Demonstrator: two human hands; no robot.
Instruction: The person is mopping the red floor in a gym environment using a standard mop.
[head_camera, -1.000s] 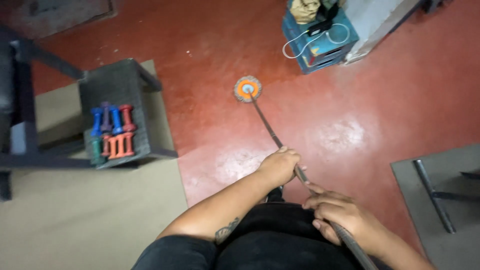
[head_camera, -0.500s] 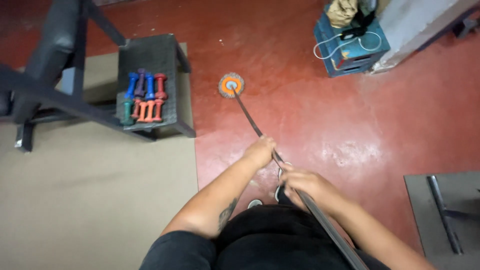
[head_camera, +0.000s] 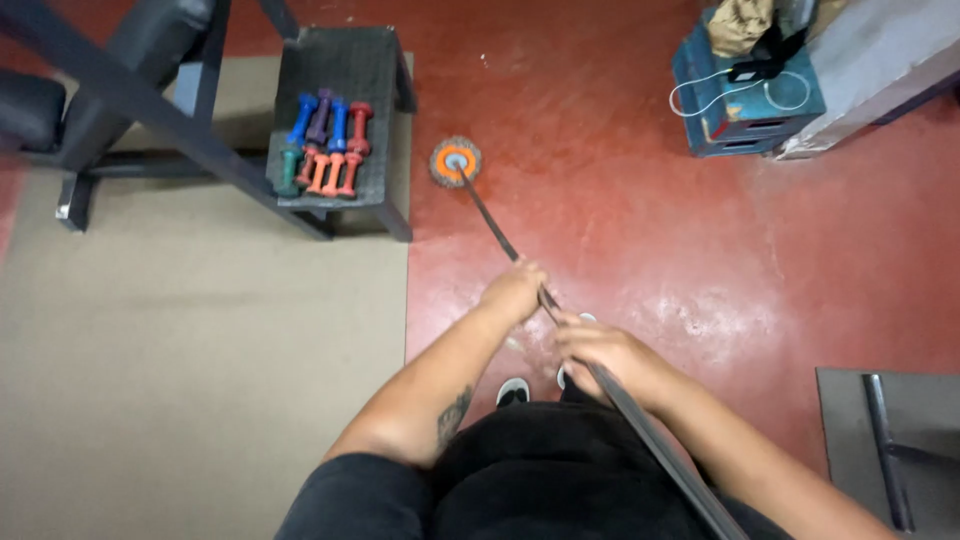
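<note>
On the red floor (head_camera: 620, 190) our mop (head_camera: 456, 162) shows a round orange-and-grey head and long dark handle, left hand (head_camera: 514, 291) and right hand (head_camera: 600, 352) each clamped around it.

Mop (head_camera: 500, 232): long dark handle, slanting from lower right up to a round head (head_camera: 456, 161); head orange-centred with grey fringe, flat on red floor (head_camera: 620, 180); beside the mat's edge (head_camera: 400, 300).

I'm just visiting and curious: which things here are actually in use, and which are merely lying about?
In use: left hand and right hand gripping the mop handle; round mop head on the red floor.

Lying about: small dumbbells, blue crate, beige mat.
</note>
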